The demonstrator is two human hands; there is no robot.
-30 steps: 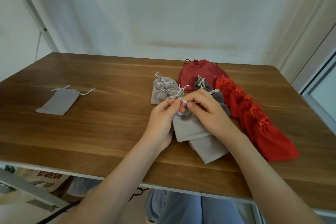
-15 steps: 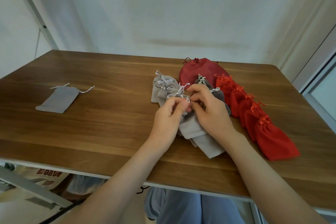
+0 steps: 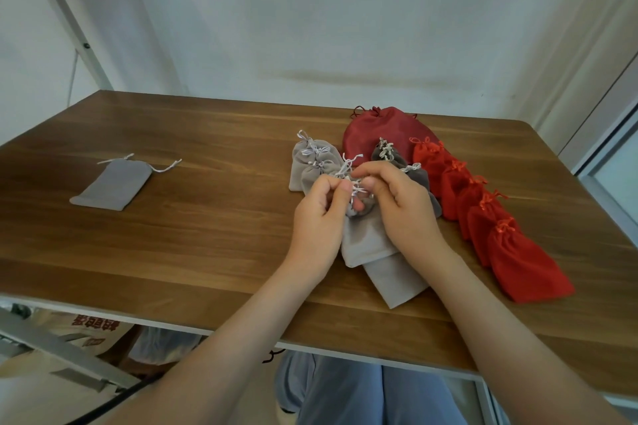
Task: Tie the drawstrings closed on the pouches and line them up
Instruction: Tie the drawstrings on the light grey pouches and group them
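Left grip: closed, thumb and forefinger pinching the white drawstring at the gathered mouth of a light grey pouch.
Right grip: fingers curled, pinching the same drawstring from the other side; its fingertips are just beside those of the left.
Pouch being tied: near the middle of the bench, a little to the right, with its mouth bunched between the two grips and its body trailing toward the near edge.
Second light grey pouch: lies flat, partly under the first, its bottom end toward the near edge.
Tied light grey pouches: an overlapping cluster just beyond the left grip, with white bows at the mouths.
Dark grey pouches: beyond the right grip, partly hidden by it.
Red pouches: an overlapping row on the right, running from far to near, each with a red bow.
Dark red pouch: larger, at the far end behind the others.
Lone grey pouch: flat, strings loose, well apart on the left.
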